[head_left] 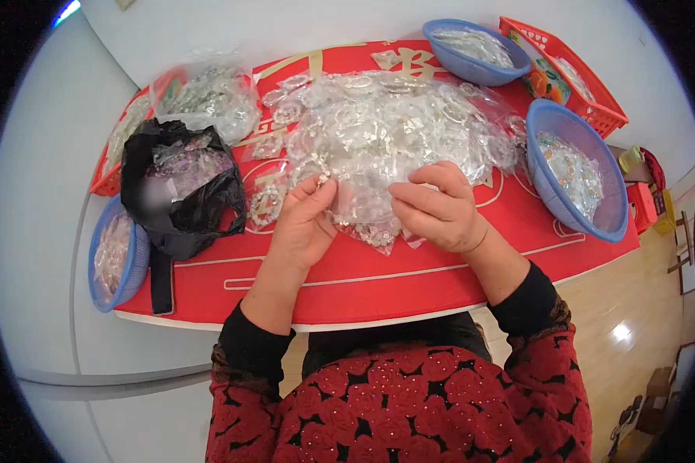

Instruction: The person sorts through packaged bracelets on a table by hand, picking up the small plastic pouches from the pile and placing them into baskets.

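Note:
My left hand (305,224) is closed, with thumb and fingertips pinching a small beaded bracelet (323,179) in pale, shiny beads. Most of that bracelet is hidden by the fingers. To its right, my right hand (442,210) is curled with the fingertips pressed together; what they hold, if anything, cannot be made out. Between and behind both hands spreads a large heap of clear plastic bags (386,116) with bracelets inside. One bagged bracelet (374,234) of pale beads lies at the heap's near edge, and another bagged bracelet (266,205) rests left of my left hand.
A black plastic bag (143,197) with purplish packets sits left on the red tabletop (347,289). Blue baskets (622,197) of packets stand right, at the back right (479,72) and at the left edge (137,266). Red baskets (614,117) occupy the back corners.

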Demonstrator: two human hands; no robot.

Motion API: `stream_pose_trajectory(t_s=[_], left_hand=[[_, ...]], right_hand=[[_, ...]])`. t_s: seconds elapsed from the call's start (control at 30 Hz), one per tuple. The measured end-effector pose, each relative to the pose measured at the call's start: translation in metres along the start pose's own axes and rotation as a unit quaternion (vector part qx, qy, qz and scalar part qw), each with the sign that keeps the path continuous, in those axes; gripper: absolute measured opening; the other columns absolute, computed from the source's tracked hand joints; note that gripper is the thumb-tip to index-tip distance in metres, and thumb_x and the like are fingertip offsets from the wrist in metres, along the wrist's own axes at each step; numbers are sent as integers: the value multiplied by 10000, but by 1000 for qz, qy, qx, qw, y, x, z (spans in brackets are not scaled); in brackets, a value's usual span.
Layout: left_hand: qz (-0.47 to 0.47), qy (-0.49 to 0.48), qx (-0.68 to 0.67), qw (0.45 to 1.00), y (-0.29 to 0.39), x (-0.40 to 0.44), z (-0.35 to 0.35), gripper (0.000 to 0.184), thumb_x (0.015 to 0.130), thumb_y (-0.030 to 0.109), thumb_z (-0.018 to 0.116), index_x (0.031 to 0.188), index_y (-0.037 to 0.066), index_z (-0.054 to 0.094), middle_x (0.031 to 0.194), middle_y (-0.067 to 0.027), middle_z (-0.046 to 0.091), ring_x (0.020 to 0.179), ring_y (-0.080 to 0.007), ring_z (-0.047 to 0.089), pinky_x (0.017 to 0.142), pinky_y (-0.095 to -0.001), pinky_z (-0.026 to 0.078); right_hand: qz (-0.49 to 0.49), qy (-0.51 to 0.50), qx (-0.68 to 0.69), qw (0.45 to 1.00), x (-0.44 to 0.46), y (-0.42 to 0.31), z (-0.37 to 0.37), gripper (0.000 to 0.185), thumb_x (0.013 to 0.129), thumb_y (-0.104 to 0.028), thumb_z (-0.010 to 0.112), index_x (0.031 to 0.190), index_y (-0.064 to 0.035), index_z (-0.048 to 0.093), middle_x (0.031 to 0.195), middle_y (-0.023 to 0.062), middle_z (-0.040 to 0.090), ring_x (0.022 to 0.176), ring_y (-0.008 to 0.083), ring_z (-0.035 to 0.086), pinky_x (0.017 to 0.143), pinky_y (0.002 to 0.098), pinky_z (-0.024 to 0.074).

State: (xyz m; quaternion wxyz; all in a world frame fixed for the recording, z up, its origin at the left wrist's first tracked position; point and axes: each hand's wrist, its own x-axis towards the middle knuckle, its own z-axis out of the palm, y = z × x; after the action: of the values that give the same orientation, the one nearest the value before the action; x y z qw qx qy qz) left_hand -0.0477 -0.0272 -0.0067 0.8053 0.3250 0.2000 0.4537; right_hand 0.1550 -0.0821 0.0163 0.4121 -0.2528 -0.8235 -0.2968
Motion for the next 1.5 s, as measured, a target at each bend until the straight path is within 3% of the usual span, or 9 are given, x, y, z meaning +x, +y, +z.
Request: stream_pose_trajectory(t_s=[0.6, 0.7, 0.8, 1.07, 1.17, 1.23, 1.3, 1.37, 1.5], left_hand=[[94, -17, 209, 973, -1, -2, 3, 292, 724, 23, 632, 986, 33, 503, 833, -20, 587, 722, -81, 556, 640, -198, 454], [34, -78, 169, 982, 2, -5, -1, 320, 716, 28, 640, 1001, 38, 494, 830, -16, 584, 713, -77, 554, 626, -194, 455], [-12, -120, 133, 984, 2, -11, 13, 323, 708, 35, 651, 993, 42, 499, 822, -8, 578, 691, -66, 546, 611, -190, 452], [63, -52, 281, 956, 16, -1, 9, 362, 677, 79, 685, 958, 51, 458, 824, -14, 547, 693, -87, 535, 619, -208, 456], [165, -7, 374, 913, 19, 7, 6, 380, 669, 107, 700, 949, 51, 450, 808, -9, 524, 672, -69, 504, 608, -192, 442], [383, 76, 618, 682, 29, 11, 6, 380, 664, 116, 703, 938, 47, 449, 748, 4, 514, 624, -60, 488, 565, -183, 427], [372, 92, 687, 618, 36, 9, 6, 361, 673, 119, 693, 927, 45, 447, 696, 8, 513, 575, -58, 480, 518, -176, 409], [162, 38, 609, 776, 40, 3, 6, 323, 695, 115, 670, 917, 45, 445, 654, 5, 522, 524, -62, 478, 468, -174, 386], [100, 35, 400, 911, 43, -1, 11, 208, 750, 90, 601, 890, 42, 455, 651, -28, 564, 481, -76, 493, 425, -173, 372]], right_hand=[[147, 28, 60, 987, -3, 10, 7, 181, 645, -22, 550, 816, -74, 580, 972, 84, 562, 872, 268, 515, 716, 342, 422], [402, 81, 209, 888, -4, 18, 9, 217, 722, 3, 528, 927, -55, 571, 982, 90, 563, 862, 222, 528, 743, 305, 426], [510, -53, 520, 683, 9, 17, 10, 249, 785, -61, 528, 1032, -28, 531, 992, 79, 559, 878, 145, 522, 756, 264, 422], [557, -135, 572, 587, 19, -9, 22, 193, 796, -142, 548, 932, -6, 529, 757, 38, 564, 660, 85, 536, 567, 231, 447], [589, -142, 504, 616, 35, -20, 29, 146, 810, -160, 519, 832, -16, 514, 681, 27, 540, 600, 74, 516, 508, 232, 429], [587, -89, 521, 613, 37, -24, 36, 145, 817, -168, 506, 802, -24, 498, 659, 24, 531, 580, 77, 509, 502, 229, 423], [587, -69, 512, 623, 40, -25, 41, 147, 824, -173, 497, 790, -30, 487, 655, 25, 529, 571, 79, 507, 497, 224, 419], [590, -82, 476, 647, 44, -24, 43, 145, 831, -176, 491, 798, -35, 482, 669, 30, 534, 571, 80, 510, 496, 218, 416], [613, -15, 529, 587, 48, -29, 51, 132, 836, -168, 498, 814, -39, 476, 689, 40, 544, 576, 79, 517, 504, 204, 424]])
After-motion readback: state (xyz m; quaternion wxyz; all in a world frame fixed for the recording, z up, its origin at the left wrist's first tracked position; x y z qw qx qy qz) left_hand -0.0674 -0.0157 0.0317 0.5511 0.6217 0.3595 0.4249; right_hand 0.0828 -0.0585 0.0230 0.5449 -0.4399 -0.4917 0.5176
